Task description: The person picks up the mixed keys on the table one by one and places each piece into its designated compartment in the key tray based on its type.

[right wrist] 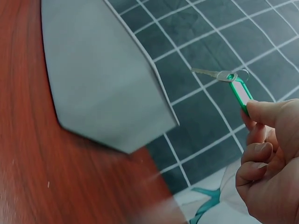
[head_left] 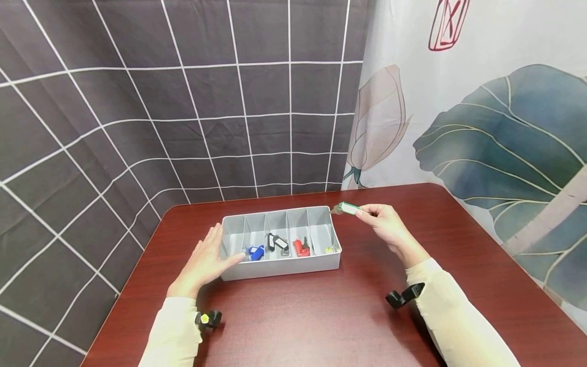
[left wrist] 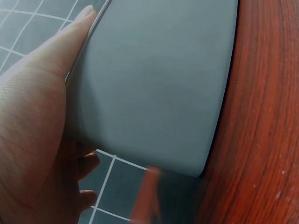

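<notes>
A grey divided box (head_left: 284, 267) stands on the table, its compartments side by side. My left hand (head_left: 205, 260) rests against its left end, thumb along the front rim and fingers straight along the end wall. My right hand (head_left: 387, 227) pinches a green key tag (right wrist: 240, 93) between thumb and fingers. From the tag's ring a metal key (right wrist: 205, 72) points toward the box's back right corner. Inside the box lie blue key tags (head_left: 257, 253), black key tags (head_left: 281, 243), a red key tag (head_left: 301, 248) with keys, and a yellow key tag (head_left: 329, 250) in the rightmost compartment.
The box stands on a reddish-brown wooden table (head_left: 293, 316). Behind it hangs a dark grey cloth (head_left: 266, 92) with white grid lines. To the right is a white cloth (head_left: 403, 30) with leaf and flower prints.
</notes>
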`<state>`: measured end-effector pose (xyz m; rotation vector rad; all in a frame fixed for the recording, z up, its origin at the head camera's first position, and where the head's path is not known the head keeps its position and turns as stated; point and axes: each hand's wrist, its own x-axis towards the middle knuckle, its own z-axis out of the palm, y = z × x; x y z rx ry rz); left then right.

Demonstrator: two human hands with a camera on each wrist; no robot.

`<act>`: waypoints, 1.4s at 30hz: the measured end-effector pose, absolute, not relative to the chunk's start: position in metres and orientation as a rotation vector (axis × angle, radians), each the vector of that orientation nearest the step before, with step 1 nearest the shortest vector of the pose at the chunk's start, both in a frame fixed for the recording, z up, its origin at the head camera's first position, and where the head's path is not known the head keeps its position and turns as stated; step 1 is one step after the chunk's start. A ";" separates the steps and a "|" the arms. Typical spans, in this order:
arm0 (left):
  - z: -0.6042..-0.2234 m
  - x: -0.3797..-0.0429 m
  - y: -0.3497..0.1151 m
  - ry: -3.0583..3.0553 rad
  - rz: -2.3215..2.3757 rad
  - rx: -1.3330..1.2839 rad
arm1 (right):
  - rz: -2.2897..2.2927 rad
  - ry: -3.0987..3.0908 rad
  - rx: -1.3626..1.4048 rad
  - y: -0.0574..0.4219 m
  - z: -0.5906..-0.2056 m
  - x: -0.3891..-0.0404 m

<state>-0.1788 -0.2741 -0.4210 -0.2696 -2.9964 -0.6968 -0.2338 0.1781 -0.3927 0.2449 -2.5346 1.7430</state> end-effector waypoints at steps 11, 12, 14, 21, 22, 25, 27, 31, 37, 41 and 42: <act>-0.422 -0.178 -0.275 -2.997 -0.706 -0.267 | 1.835 -2.473 0.364 0.143 -0.377 -0.238; -0.422 -0.178 -0.275 -2.995 -0.713 -0.267 | 1.837 -2.471 0.369 0.140 -0.376 -0.238; -0.423 -0.177 -0.275 -2.993 -0.717 -0.262 | 1.844 -2.468 0.385 0.132 -0.375 -0.239; -0.425 -0.176 -0.276 -2.985 -0.714 -0.261 | 1.864 -2.467 0.457 0.105 -0.370 -0.241; -0.425 -0.176 -0.276 -2.983 -0.715 -0.260 | 1.864 -2.469 0.462 0.101 -0.369 -0.242; -0.424 -0.176 -0.275 -2.977 -0.714 -0.264 | 1.866 -2.475 0.474 0.090 -0.369 -0.243; -0.424 -0.177 -0.275 -2.973 -0.717 -0.267 | 1.871 -2.477 0.485 0.083 -0.369 -0.243; -0.424 -0.177 -0.275 -2.971 -0.721 -0.268 | 1.882 -2.485 0.513 0.068 -0.369 -0.245; -0.423 -0.177 -0.275 -2.970 -0.706 -0.266 | 1.879 -2.519 0.568 0.046 -0.370 -0.244; -0.423 -0.177 -0.274 -2.959 -0.708 -0.266 | 1.874 -2.551 0.588 0.033 -0.371 -0.244; -0.423 -0.177 -0.274 -2.958 -0.706 -0.269 | 1.871 -2.556 0.596 0.031 -0.371 -0.244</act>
